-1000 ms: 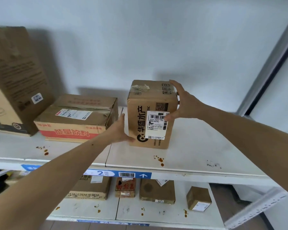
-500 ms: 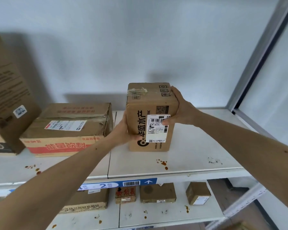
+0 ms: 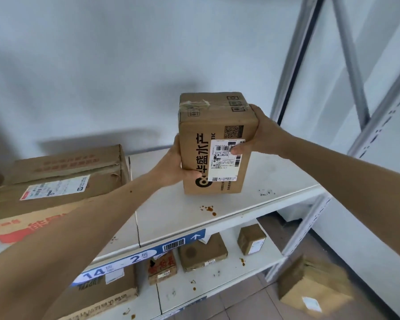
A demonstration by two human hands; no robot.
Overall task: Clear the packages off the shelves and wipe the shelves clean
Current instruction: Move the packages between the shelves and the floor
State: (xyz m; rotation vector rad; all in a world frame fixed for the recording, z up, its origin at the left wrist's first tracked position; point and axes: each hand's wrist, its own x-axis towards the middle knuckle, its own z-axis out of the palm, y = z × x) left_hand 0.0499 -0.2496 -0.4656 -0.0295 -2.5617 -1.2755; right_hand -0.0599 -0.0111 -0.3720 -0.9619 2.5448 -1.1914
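Tall box (image 3: 214, 144) clamped upright between both hands. Left hand (image 3: 173, 166) on its left face, thumb hooked round the front lower edge; right hand (image 3: 262, 132) on the right face, thumb pressed on the shipping label (image 3: 224, 160). Under the grip, stained upper shelf (image 3: 252, 199); whether the box touches it, cannot tell. Left of the grip, a flat carton (image 3: 62, 181). Below, small parcels (image 3: 251, 239) on the lower shelf (image 3: 222, 285).

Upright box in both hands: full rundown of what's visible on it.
The upright box is brown corrugated cardboard, taller than wide, its top flaps taped shut. The front carries large black printed characters, a QR code and a white shipping label with barcodes. It stands roughly vertical above the upper shelf; whether its base touches is unclear. The left hand grips its lower left edge; the right hand grips the right side, thumb on the label.
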